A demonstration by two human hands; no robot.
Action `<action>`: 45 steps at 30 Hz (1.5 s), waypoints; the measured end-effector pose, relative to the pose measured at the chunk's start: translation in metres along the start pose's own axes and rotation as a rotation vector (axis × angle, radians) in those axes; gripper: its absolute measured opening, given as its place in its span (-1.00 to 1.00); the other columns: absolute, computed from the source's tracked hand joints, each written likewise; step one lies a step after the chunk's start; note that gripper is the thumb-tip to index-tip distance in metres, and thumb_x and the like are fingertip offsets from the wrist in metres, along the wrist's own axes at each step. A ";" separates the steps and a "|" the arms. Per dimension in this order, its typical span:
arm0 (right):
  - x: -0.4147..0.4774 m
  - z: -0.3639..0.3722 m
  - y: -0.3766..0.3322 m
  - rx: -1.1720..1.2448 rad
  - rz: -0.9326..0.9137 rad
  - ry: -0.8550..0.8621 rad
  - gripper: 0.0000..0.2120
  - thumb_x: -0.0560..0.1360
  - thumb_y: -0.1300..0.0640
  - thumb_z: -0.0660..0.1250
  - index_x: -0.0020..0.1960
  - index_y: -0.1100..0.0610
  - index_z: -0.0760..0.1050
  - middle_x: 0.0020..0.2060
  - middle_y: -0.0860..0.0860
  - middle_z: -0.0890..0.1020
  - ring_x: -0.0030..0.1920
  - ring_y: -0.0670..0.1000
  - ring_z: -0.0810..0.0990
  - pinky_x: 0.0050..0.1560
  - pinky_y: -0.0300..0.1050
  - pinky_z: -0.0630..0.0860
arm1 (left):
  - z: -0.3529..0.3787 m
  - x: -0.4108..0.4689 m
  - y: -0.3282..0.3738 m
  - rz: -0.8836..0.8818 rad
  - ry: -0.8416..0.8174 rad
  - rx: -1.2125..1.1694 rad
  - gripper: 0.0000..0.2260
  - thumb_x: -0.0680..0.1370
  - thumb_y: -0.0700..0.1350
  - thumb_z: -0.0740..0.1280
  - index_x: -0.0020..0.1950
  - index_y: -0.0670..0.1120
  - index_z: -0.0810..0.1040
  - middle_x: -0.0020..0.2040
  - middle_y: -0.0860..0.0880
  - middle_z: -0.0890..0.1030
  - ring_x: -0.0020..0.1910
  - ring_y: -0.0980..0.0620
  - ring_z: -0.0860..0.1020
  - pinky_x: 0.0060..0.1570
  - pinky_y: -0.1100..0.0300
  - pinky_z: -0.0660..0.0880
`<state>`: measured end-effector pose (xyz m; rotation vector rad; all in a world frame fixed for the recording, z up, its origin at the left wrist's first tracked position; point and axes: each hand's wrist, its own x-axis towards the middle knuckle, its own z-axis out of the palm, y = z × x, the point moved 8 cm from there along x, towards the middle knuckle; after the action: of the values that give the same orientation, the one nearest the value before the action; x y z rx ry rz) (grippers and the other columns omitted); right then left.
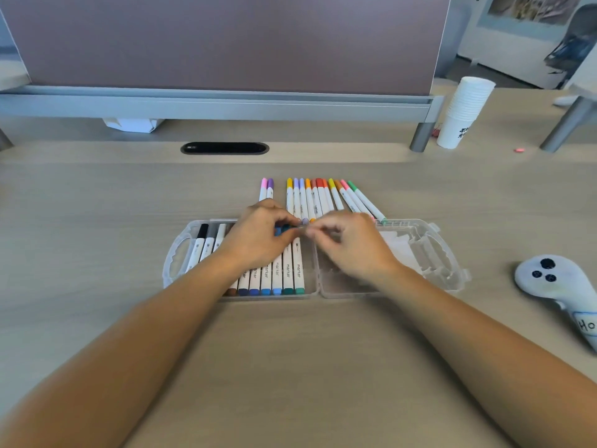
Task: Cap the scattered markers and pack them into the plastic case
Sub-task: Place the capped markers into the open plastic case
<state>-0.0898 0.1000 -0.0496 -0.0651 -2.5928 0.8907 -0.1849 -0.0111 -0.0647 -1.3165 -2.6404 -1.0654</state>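
Note:
A clear plastic case (181, 253) lies open on the desk. Its left half holds a row of white markers (287, 273) with coloured caps. Its right half (429, 253) holds no markers that I can see. Behind the case, several capped markers (318, 197) lie side by side on the desk, and two more, pink and purple (267, 189), lie to their left. My left hand (258, 236) hovers over the case's left half, its fingers curled round something blue. My right hand (349, 244) pinches a small thing right beside the left fingertips; what it is stays blurred.
A stack of white paper cups (465, 111) stands at the back right. A grey controller (555, 286) lies at the right edge. A partition panel on a metal rail (213, 103) and a cable slot (224, 148) run behind the markers.

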 end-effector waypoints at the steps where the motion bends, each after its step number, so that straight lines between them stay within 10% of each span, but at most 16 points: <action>1: 0.007 -0.012 0.005 -0.026 0.055 0.072 -0.88 0.55 0.13 0.38 0.02 0.07 0.69 -0.06 -0.07 0.71 -0.06 -0.12 0.62 0.09 -0.15 0.54 | 0.000 0.000 0.000 0.003 0.014 -0.002 -0.81 0.52 0.01 0.43 0.09 -0.01 0.68 0.01 0.06 0.55 -0.06 0.15 0.53 0.05 0.18 0.52; 7: 0.043 -0.058 0.100 -0.425 0.494 0.148 -0.83 0.50 0.23 0.32 0.05 0.14 0.62 0.00 0.13 0.67 -0.03 0.16 0.60 -0.01 -0.11 0.51 | -0.001 -0.001 0.002 0.024 0.015 -0.017 -0.95 0.53 -0.08 0.43 -0.07 -0.01 0.68 -0.05 0.05 0.58 -0.10 0.15 0.54 0.02 0.17 0.54; 17: 0.048 -0.064 0.121 -0.200 0.735 0.114 -0.79 0.41 0.14 0.52 0.00 0.22 0.66 -0.06 0.14 0.69 -0.07 0.09 0.64 -0.05 -0.08 0.56 | 0.000 0.000 -0.002 -0.007 0.014 -0.042 -0.97 0.52 -0.08 0.43 -0.08 0.00 0.66 -0.04 0.08 0.57 -0.09 0.14 0.54 0.03 0.15 0.55; 30: 0.037 -0.034 0.060 0.404 0.596 0.105 -0.88 0.43 0.21 0.52 -0.11 0.11 0.59 -0.08 0.05 0.66 -0.27 -0.06 0.61 -0.31 -0.25 0.48 | -0.010 0.000 -0.006 -0.203 0.067 -0.250 -0.87 0.60 -0.06 0.34 0.10 0.02 0.64 -0.07 0.16 0.63 -0.05 0.24 0.59 0.00 0.32 0.51; 39: -0.006 0.007 0.009 0.631 0.544 -0.141 -0.89 0.53 0.28 0.37 -0.10 0.11 0.47 -0.20 0.14 0.73 -0.46 -0.10 0.48 -0.40 -0.22 0.40 | 0.001 -0.001 0.007 -0.448 -0.041 -1.175 -0.68 0.54 -0.28 0.38 0.29 -0.09 0.54 -0.07 -0.10 0.71 -0.09 -0.02 0.69 -0.06 0.14 0.61; 45: -0.016 0.005 -0.004 0.517 0.369 -0.141 -0.91 0.56 0.27 0.35 -0.10 0.12 0.53 -0.25 -0.04 0.71 -0.38 -0.20 0.62 -0.45 -0.34 0.43 | -0.002 -0.002 0.005 -0.390 -0.043 -0.971 -0.66 0.49 -0.24 0.45 0.26 -0.08 0.58 -0.08 -0.11 0.72 -0.21 0.02 0.66 -0.15 0.16 0.59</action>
<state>-0.0769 0.0917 -0.0563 -0.3535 -2.4244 1.7267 -0.1805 -0.0115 -0.0603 -0.8247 -2.4950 -2.5971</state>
